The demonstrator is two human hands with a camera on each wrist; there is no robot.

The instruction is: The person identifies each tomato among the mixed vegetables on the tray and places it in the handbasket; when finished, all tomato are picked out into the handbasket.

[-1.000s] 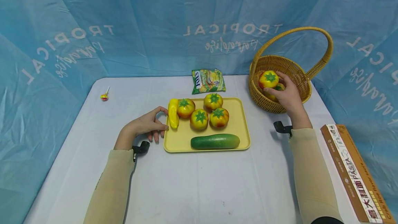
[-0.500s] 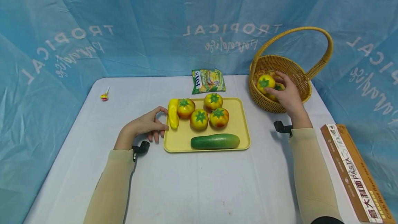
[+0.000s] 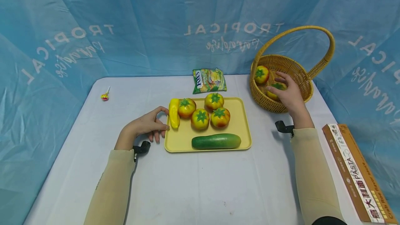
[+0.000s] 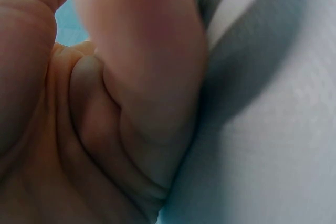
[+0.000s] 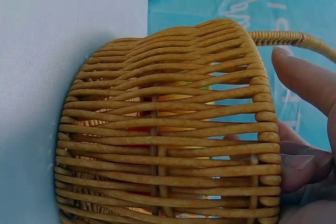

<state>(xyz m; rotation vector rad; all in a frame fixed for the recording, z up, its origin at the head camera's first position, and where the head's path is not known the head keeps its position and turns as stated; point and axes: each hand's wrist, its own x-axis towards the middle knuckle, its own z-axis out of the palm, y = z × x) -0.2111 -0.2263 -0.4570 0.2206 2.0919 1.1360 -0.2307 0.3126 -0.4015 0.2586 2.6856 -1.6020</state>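
Note:
A wicker basket [image 3: 265, 100] with a tall handle stands at the table's back right. Inside lie a yellow-red tomato [image 3: 261, 74] against the left wall and another tomato [image 3: 276, 91] partly behind my fingers. My right hand [image 3: 290, 94] hovers over the basket, fingers loosely bent and holding nothing. In the right wrist view the basket wall [image 5: 168, 140] covers most of its contents. My left hand [image 3: 147, 125] touches the left rim of a yellow tray [image 3: 218, 150] with thumb and index finger. On that tray lie a banana [image 3: 174, 114], several tomatoes [image 3: 200, 119] and a green cucumber [image 3: 216, 141].
A green candy bag [image 3: 209, 80] lies behind the tray. Toward the back left is a lollipop [image 3: 105, 95]. A long pasta box [image 3: 359, 173] lies along the right edge. Blue printed cloth [image 3: 156, 27] hangs around the table.
My right hand has let go of the tomato, which has moved left and back onto the basket's left side. The right fingers have spread slightly. My left hand and the tray have stayed put.

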